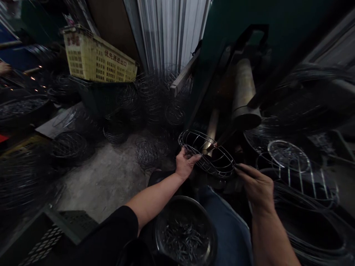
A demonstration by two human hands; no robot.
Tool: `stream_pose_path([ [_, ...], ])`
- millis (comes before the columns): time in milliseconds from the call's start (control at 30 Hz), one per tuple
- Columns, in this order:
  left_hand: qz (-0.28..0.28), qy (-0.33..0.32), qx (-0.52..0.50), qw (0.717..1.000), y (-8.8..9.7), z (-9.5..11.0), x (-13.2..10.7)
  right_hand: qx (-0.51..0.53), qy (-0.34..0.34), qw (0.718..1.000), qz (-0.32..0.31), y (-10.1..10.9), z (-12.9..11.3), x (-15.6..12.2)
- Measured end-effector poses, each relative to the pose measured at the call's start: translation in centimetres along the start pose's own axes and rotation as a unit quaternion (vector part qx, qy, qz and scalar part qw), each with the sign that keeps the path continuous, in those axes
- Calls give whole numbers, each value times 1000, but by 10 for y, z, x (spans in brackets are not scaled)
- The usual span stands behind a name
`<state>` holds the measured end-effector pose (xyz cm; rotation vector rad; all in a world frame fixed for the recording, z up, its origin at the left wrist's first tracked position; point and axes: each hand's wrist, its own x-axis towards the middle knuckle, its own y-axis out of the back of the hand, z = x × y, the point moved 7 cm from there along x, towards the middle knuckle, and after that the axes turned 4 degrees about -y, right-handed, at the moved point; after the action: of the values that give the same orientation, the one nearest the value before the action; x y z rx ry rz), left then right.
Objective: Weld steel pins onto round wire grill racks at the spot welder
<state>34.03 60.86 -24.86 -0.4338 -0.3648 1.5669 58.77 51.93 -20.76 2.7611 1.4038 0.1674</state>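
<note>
A round wire basket (206,168) of thin metal bars is tilted in front of me, around the end of a brass-coloured rod (213,125) on the machine. My left hand (185,165) is closed on its left rim, thumb along the wires. At the basket's right end, my right hand (256,184) is closed, its fingers pinched at the rim; whether a small piece is also between them is hidden. A small orange glow shows at the rod beside the wires. Below, a metal bowl (158,236) holding many short wire pieces rests by my lap.
A thick metal cylinder (245,92) juts from the green machine (222,29) above the basket. More wire frames (313,181) stand on the right. Wire baskets (146,151) lie on the floor, near a yellow crate (97,59). Sparks fly at far left near another person's hand (4,68).
</note>
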Motion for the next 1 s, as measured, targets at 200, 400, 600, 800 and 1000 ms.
stream_pose_path([
  [200, 2, 18, -17, 1000, -2, -5, -3, 21, -17, 1000, 5, -1, -1, -3],
  [400, -3, 41, -28, 999, -8, -5, -9, 25, -23, 999, 2, 4, -19, -10],
  [600, 7, 141, -67, 988, -8, -11, -18, -38, -5, 998, -47, -6, -57, -13],
  [800, 31, 146, -55, 987, -3, -6, -15, -32, -14, 999, -40, -21, -58, 0],
  [1000, 29, 155, -50, 986, -6, -6, -15, -30, -81, 995, -47, -13, -44, 4],
])
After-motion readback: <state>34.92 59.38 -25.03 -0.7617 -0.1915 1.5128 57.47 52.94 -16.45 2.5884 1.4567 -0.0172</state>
